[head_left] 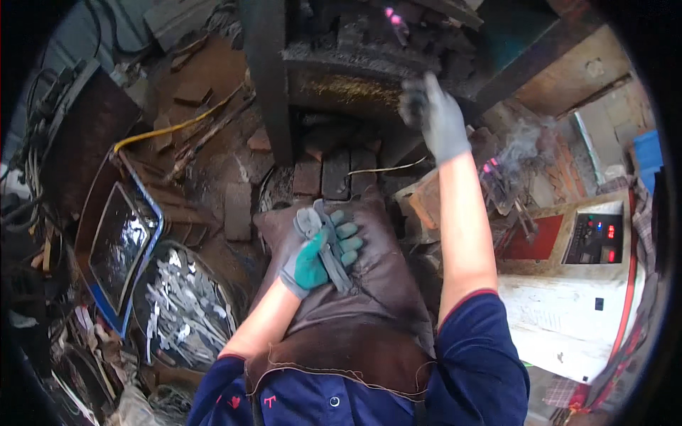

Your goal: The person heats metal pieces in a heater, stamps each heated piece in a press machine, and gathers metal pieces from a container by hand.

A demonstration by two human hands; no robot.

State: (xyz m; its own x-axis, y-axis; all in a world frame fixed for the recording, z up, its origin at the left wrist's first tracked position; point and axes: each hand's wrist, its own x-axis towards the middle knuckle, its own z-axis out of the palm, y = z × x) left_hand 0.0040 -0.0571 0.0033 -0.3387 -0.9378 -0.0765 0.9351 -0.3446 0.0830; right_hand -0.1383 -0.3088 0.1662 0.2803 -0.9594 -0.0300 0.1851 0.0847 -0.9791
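Observation:
My left hand (312, 259), in a grey glove with a green palm, lies palm up over the brown apron (376, 284) on my lap. Its fingers curl round several flat, elongated grey metal pieces (334, 264). My right hand (439, 121), in a similar glove with a dark-stained finger side, is stretched forward at the front edge of a sooty metal-framed ledge (348, 64). Motion smears its fingers, and I cannot make out anything in them. Beyond it, a pink-glowing piece (394, 17) shows among dark blocks on the ledge.
At left, a round container (231, 330) holds many grey metal pieces beside a blue-edged trough (153, 209) of liquid. A white-and-red machine (561, 305) with a lit panel stands right. Smoke (529, 142) rises near glowing pieces (490, 165). Bricks (238, 211) cover the floor ahead.

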